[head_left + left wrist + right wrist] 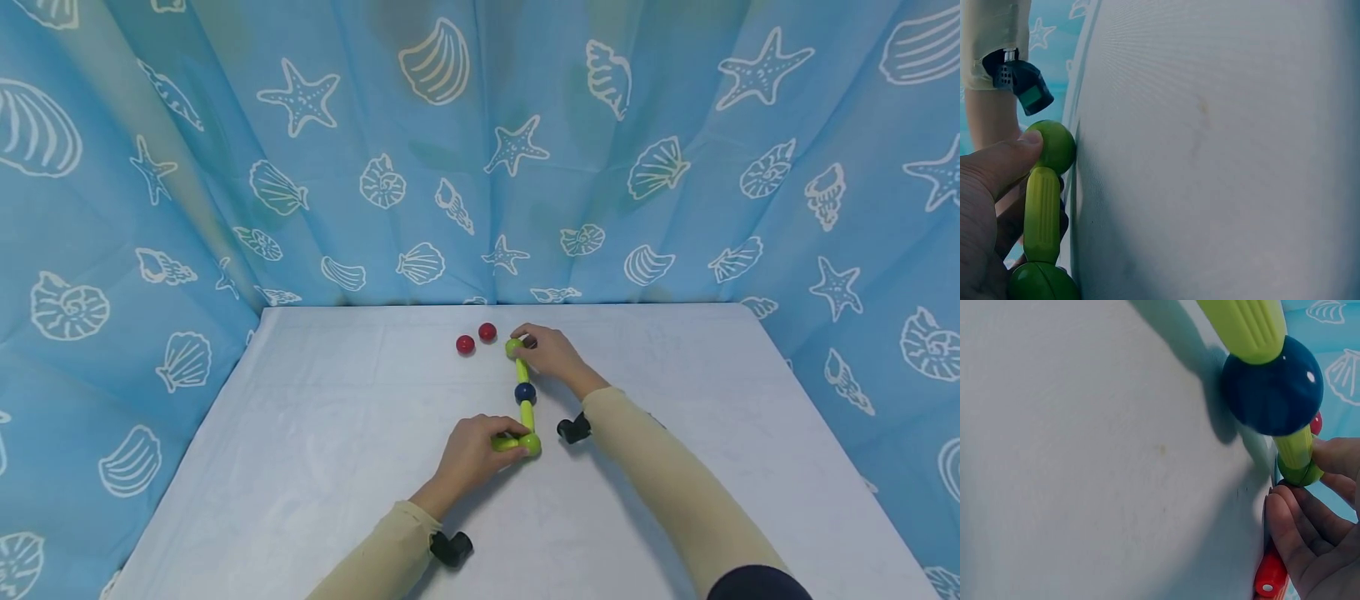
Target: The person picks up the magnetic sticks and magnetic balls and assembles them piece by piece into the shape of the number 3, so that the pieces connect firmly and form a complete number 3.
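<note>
A toy chain of balls and rods runs across the white table. My left hand (474,450) pinches its near green ball (531,445), where a yellow-green rod (527,415) leads away to a dark blue ball (525,392). In the left wrist view my thumb presses that ball, and another rod (1042,212) joins it to a second green ball (1042,284), hidden by the hand in the head view. My right hand (557,354) grips the far green ball (513,347), which a further rod (522,370) links to the blue ball.
Two red balls (465,344) lie left of the far end of the chain. A red rod (1271,575) shows beside my right fingers in the right wrist view. Behind the white table (315,417) hangs a blue curtain (480,150) with shell patterns.
</note>
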`<state>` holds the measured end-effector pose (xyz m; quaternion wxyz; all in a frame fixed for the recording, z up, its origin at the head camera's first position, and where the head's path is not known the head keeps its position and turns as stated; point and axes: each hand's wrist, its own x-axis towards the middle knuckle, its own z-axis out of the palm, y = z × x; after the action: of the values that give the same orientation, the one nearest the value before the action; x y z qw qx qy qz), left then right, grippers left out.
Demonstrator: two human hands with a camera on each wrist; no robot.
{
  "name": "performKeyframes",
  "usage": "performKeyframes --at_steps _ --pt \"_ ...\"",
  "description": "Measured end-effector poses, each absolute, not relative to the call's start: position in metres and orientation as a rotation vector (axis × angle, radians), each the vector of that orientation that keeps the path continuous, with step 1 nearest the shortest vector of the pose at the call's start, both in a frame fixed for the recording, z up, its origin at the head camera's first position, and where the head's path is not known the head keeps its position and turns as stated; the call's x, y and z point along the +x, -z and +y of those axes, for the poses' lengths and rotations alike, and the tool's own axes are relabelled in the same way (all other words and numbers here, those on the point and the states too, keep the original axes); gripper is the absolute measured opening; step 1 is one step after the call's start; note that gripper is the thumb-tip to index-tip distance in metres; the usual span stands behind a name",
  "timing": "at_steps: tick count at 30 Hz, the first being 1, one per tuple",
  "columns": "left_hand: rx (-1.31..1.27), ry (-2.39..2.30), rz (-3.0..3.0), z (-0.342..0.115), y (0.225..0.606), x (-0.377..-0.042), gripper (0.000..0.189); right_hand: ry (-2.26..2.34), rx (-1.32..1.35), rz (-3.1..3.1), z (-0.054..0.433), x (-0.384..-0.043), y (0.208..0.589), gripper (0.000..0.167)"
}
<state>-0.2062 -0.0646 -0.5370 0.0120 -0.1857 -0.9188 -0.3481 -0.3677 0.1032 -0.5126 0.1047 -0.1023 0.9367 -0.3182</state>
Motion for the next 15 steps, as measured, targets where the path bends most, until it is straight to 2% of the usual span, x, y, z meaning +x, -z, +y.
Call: performKeyframes --at_steps 15 --pt "-0.561 1.111 -2.887 -0.064 0.534 -0.205 0.027 0.924 -0.308 2.761 0.116 -0.366 0.516 0.035"
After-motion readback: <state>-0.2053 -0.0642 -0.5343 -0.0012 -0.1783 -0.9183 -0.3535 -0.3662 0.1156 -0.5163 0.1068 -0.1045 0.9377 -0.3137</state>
